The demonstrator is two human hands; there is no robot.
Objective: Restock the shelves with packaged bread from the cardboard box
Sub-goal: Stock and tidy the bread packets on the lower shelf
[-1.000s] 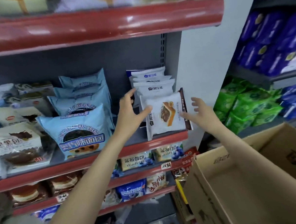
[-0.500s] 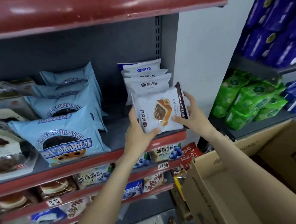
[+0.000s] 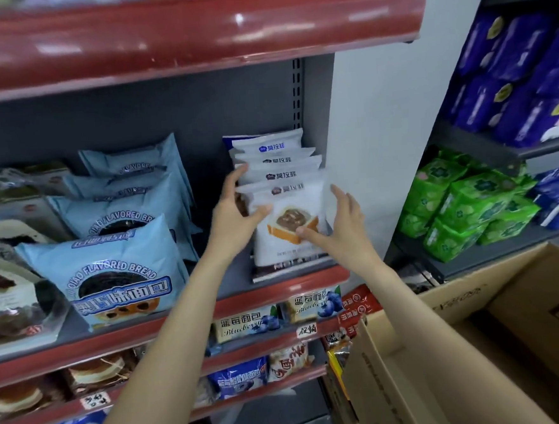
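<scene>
Step in hand: seating the front white bread pack point(image 3: 289, 224) upright on the grey shelf point(image 3: 230, 281), at the near end of the white-pack row point(image 3: 276, 160), far right of the bay. Left hand point(image 3: 235, 211) pinches its upper left edge, thumb on the face. Right hand point(image 3: 338, 227) braces the right side, thumb on the print; fingers probably straight, blur hides detail. Next, I'd judge: let go, reach right and near into the cardboard box point(image 3: 416, 384); contents not visible
</scene>
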